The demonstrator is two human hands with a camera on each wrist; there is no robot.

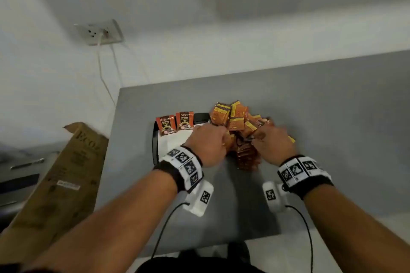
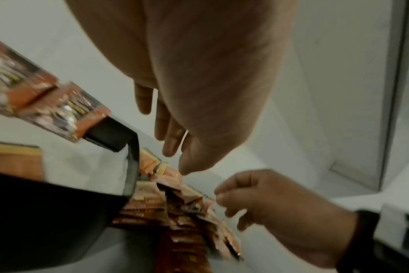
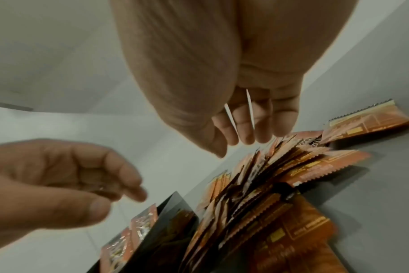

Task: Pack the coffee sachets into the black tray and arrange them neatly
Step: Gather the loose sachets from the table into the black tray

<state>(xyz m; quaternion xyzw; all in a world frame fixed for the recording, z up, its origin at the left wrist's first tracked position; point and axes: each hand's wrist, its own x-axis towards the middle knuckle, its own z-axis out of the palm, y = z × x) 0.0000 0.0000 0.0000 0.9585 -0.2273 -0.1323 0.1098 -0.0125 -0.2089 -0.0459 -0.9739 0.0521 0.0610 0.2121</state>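
A black tray [image 1: 154, 146] with a white lining lies on the grey table [image 1: 332, 117]. Two red-and-black coffee sachets [image 1: 175, 123] stand against its far wall. Right of the tray is a loose heap of orange sachets [image 1: 235, 119], some fanned on edge near the front. My left hand [image 1: 208, 144] hovers at the heap's left side by the tray's right rim, its fingers loosely bent and holding nothing. My right hand [image 1: 273, 142] is over the heap's right side. Its fingertips [image 3: 245, 136] reach down to the sachet tops [image 3: 280, 184], gripping none.
A long brown cardboard box [image 1: 62, 175] leans beside the table's left edge. A wall socket with a white cable [image 1: 99, 32] is on the wall behind. A metal tool [image 1: 26, 164] lies on a lower surface at far left. Bare grey table extends to the right.
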